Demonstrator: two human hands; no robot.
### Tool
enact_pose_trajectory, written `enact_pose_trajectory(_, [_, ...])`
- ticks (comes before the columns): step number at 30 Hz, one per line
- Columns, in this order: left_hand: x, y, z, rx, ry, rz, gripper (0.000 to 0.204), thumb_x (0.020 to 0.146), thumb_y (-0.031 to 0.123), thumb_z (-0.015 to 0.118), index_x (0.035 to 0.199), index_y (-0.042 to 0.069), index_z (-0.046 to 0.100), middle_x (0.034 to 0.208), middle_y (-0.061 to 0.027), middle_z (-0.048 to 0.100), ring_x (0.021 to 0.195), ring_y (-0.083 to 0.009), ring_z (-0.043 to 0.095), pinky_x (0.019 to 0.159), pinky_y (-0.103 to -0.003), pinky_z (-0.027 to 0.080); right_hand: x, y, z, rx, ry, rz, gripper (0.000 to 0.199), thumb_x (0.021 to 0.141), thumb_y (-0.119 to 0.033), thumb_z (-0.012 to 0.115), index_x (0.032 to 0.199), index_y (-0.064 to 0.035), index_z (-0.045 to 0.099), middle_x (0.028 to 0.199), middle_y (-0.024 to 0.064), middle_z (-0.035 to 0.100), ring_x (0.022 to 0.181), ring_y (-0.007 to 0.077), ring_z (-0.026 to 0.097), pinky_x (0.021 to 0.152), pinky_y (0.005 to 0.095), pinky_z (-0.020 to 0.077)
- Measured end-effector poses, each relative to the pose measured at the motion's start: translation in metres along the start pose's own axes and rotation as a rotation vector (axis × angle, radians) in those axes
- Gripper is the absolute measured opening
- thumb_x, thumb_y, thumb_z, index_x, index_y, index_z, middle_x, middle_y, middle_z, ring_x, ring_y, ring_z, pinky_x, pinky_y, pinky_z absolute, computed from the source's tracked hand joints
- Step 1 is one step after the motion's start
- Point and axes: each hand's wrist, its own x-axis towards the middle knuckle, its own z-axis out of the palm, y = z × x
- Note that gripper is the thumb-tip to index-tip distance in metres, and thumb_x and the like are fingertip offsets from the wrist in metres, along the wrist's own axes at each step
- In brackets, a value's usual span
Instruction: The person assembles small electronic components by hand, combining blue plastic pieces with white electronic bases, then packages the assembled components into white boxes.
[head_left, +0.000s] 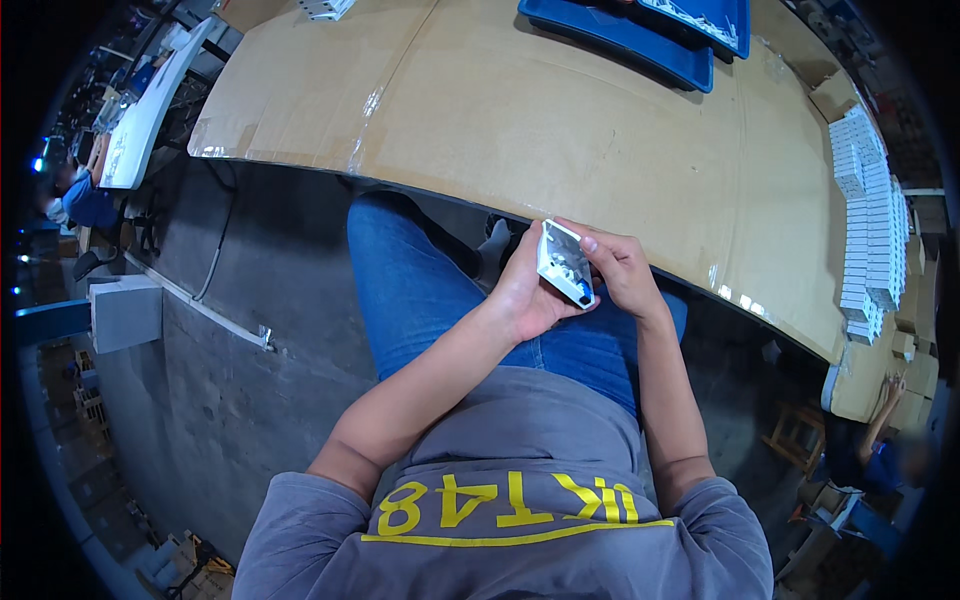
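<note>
Over my lap, just off the table's near edge, I hold a small flat white box (566,262). Its upper face looks grey and glossy, with some white and a blue spot near the lower end; what that is, I cannot make out. My left hand (522,298) cradles the box from the left and below, its palm turned up. The fingers of my right hand (625,274) close on the box's right side and top edge. Part of the box's underside is hidden by my left palm.
The cardboard-covered table (480,130) spreads ahead of me. Blue trays (620,45) stand at its far side, one holding small white pieces. Stacks of white boxes (870,220) line the right side. Another person (885,465) sits at the far right, and one (90,200) at the far left.
</note>
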Motion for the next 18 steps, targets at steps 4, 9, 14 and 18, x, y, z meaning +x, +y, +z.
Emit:
enact_pose_trajectory(4, [-0.0016,-0.0011,0.0029,-0.004,0.036,-0.007,0.062,0.111,0.062,0.025,0.141,0.015,0.051,0.136,-0.0117,0.057,0.118,-0.0309,0.059,0.097,-0.058,0.053,-0.0003,0.003,-0.0014,-0.009,-0.006,0.026,0.038,0.108,-0.027,0.06,0.134,-0.0008,0.069,0.117,0.0083,0.076,0.103,0.0108,0.065,0.091,0.0277,0.0528])
enact_pose_trajectory(9, [-0.0035,-0.0009,0.0062,0.006,0.071,-0.015,0.062,0.11,0.062,0.025,0.142,0.015,0.051,0.138,-0.0111,0.057,0.119,-0.031,0.059,0.097,-0.059,0.052,0.0022,0.0017,0.0007,-0.004,-0.019,0.014,0.038,0.108,-0.027,0.06,0.134,-0.0005,0.07,0.116,0.0091,0.076,0.102,0.0109,0.065,0.091,0.028,0.0529])
enact_pose_trajectory(14, [0.0002,-0.0017,0.0013,-0.002,0.09,-0.023,0.062,0.11,0.062,0.026,0.141,0.015,0.051,0.136,-0.0117,0.058,0.117,-0.0314,0.06,0.097,-0.058,0.052,0.0029,0.0015,-0.0006,-0.021,-0.046,0.063,0.038,0.108,-0.026,0.06,0.136,-0.0015,0.068,0.115,0.0092,0.077,0.102,0.0112,0.066,0.092,0.0285,0.0531])
enact_pose_trajectory(18, [0.0005,-0.0018,0.0002,-0.018,0.098,-0.017,0.061,0.111,0.061,0.027,0.14,0.013,0.052,0.132,-0.0125,0.06,0.115,-0.0316,0.062,0.095,-0.056,0.054,0.0029,0.0016,0.0017,-0.114,-0.061,0.082,0.037,0.108,-0.025,0.061,0.137,-0.0036,0.067,0.116,0.0095,0.077,0.102,0.011,0.066,0.093,0.0289,0.053])
